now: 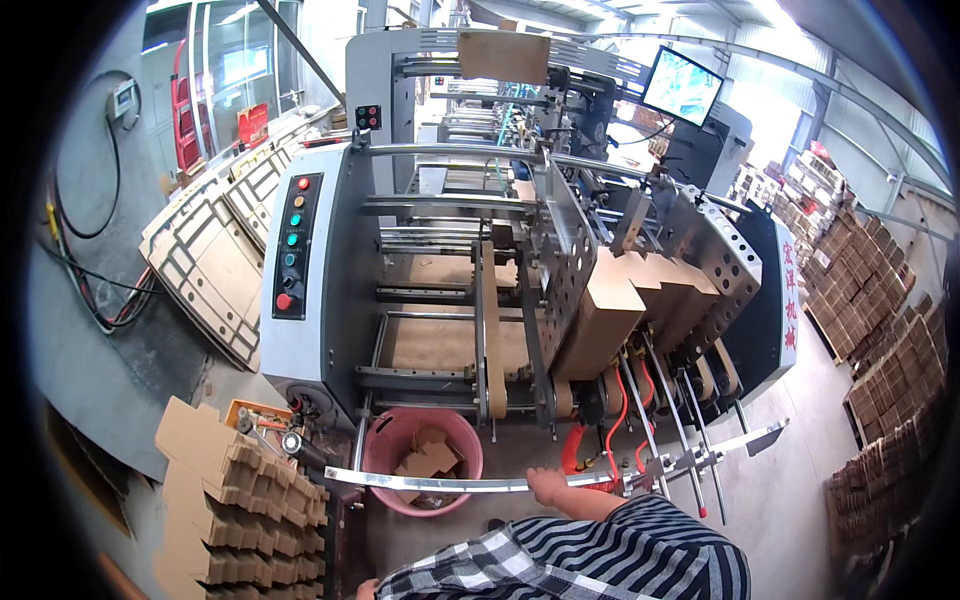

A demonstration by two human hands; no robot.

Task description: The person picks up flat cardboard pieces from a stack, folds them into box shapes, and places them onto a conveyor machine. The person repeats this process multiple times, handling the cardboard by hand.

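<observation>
My right hand (546, 487) reaches in from the lower right and is closed around a long flat metal bar (430, 485) across the front of a large machine. Just beyond that hand are a red-orange tool-like part (573, 447) and red air hoses (619, 420). A stack of cardboard blanks (612, 300) stands upright between perforated metal side plates (570, 265). Only a bit of my left hand (367, 590) shows at the lower edge, beside stacked folded cardboard pieces (262, 515); its fingers are hidden.
Under the bar sits a pink basket (375, 455) with cardboard scraps. The control panel (291, 245) is on the machine's left cabinet. Large die-cut boards (205, 255) lean at left. A monitor (683, 86) hangs above. Cardboard stacks (860, 285) line the right side.
</observation>
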